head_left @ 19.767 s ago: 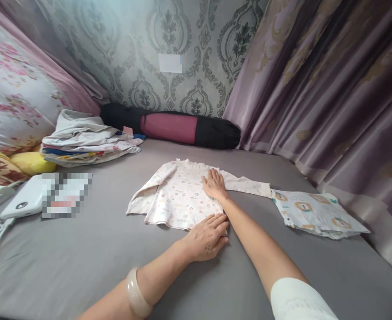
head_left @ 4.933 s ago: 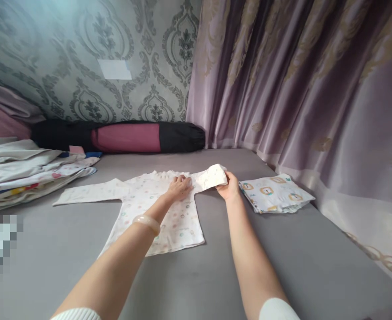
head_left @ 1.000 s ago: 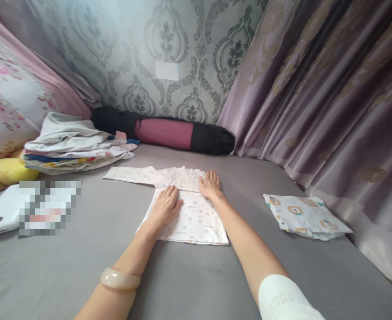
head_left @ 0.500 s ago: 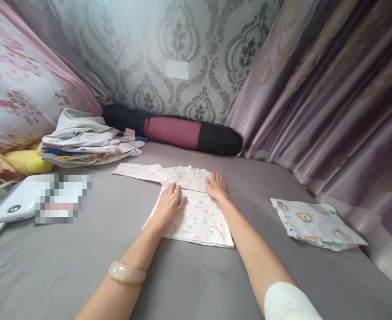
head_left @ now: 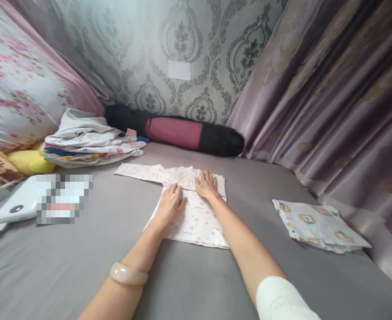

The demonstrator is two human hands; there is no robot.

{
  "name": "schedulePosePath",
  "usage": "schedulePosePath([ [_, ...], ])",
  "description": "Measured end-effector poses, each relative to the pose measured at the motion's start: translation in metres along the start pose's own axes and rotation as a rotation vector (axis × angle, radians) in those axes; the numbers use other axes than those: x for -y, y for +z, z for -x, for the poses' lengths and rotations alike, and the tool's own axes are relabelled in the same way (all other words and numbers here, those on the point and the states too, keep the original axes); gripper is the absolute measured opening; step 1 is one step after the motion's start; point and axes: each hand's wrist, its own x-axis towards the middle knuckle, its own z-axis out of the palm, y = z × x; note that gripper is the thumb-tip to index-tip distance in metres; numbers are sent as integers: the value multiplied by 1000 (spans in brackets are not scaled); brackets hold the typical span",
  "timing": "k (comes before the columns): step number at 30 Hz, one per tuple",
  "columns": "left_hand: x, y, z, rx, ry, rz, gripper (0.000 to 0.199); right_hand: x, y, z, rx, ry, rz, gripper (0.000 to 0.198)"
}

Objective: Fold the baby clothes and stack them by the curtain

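Note:
A small white long-sleeved shirt [head_left: 196, 218] with a pastel print lies spread on the grey bed sheet [head_left: 196, 280]. One sleeve stretches out to the left; the other is folded across the upper body of the shirt. My left hand [head_left: 172, 202] rests flat on the left part of the shirt, fingers extended, just below the folded sleeve. On the right, my right hand [head_left: 206, 184] presses flat on the folded sleeve, with its fingers pointing away from me. Neither hand grasps the cloth. A pale bangle [head_left: 128, 274] circles my left forearm.
A folded printed garment [head_left: 319, 224] lies to the right, near the curtain [head_left: 302, 102]. At back left is a stack of clothes [head_left: 89, 142]; a white device [head_left: 22, 202] sits in front of it. A black and maroon roll bag [head_left: 176, 131] lies along the wall.
My right hand has slid left along the folded sleeve, uncovering the shirt's right edge. My left hand stays in place on the shirt. The view has shifted slightly.

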Motion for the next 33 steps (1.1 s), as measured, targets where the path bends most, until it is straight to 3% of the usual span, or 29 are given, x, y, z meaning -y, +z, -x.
schedulePosePath([
  [14, -3, -5, -5, 22, -53, -49, 20, -3, 2, -1, -1, 15, -39, 65],
  [24, -1, -7, -9, 26, -207, -63, 18, 42, 9, 4, 13, -197, -32, 63],
  [33, 0, -8, -10, -52, -247, 35, 19, 53, 20, -10, 27, -178, -27, 66],
])
